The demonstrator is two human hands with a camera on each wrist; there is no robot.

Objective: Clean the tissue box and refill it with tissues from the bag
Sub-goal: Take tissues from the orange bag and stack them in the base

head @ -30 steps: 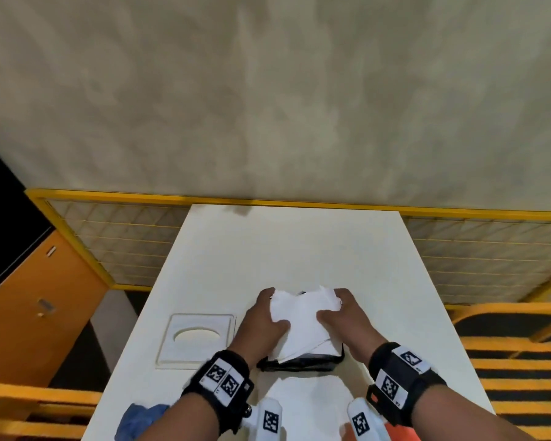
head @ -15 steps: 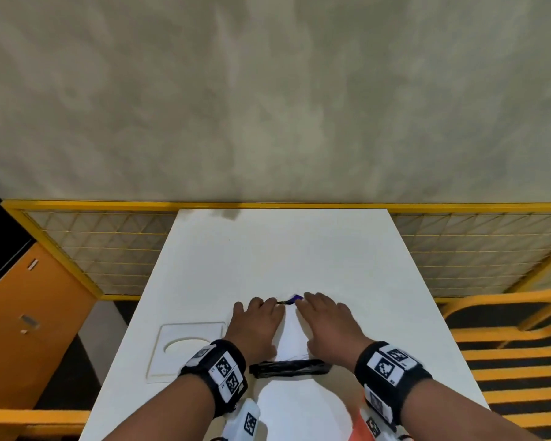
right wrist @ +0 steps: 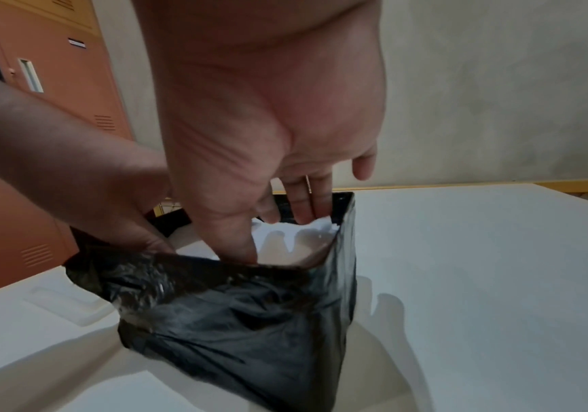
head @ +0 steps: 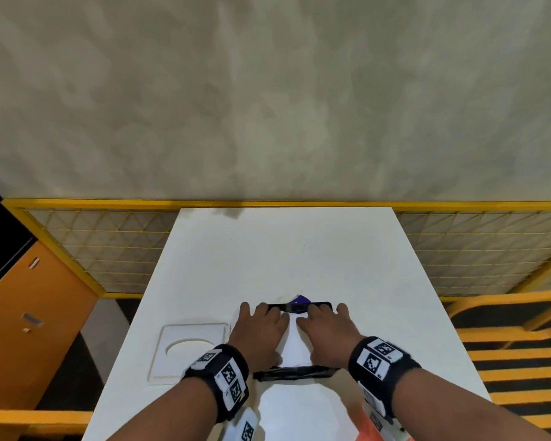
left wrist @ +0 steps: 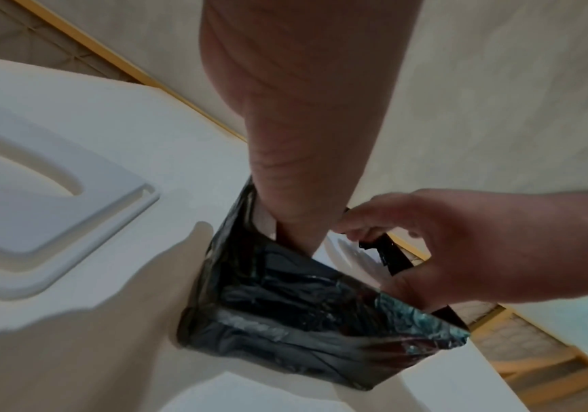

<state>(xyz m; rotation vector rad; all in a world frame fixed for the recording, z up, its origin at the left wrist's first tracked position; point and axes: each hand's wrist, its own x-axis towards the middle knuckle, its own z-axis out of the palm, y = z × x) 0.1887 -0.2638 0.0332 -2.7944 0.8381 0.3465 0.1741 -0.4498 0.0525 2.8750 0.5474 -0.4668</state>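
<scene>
The black tissue box (head: pixel 295 374) stands open on the white table (head: pixel 283 249), filled with white tissues (head: pixel 295 346). My left hand (head: pixel 261 324) and right hand (head: pixel 323 324) lie side by side, palms down on the tissues, fingers straight and reaching to the box's far rim (head: pixel 299 307). In the right wrist view my right fingers (right wrist: pixel 301 207) press on the tissues (right wrist: pixel 296 239) inside the box (right wrist: pixel 250 320). In the left wrist view my left hand (left wrist: pixel 296 172) goes down into the box (left wrist: pixel 303 334) beside my right hand (left wrist: pixel 461 245).
The white lid (head: pixel 188 351) with its oval hole lies flat on the table left of the box. A white and orange pack (head: pixel 365 429) shows at the near edge. A yellow mesh fence (head: pixel 109 249) runs behind the table, an orange cabinet (head: pixel 29 313) stands left.
One second ago both hands held a raised bunch of tissues above the box. They have since pushed it down, and the hands now lie flat inside the box's opening.
</scene>
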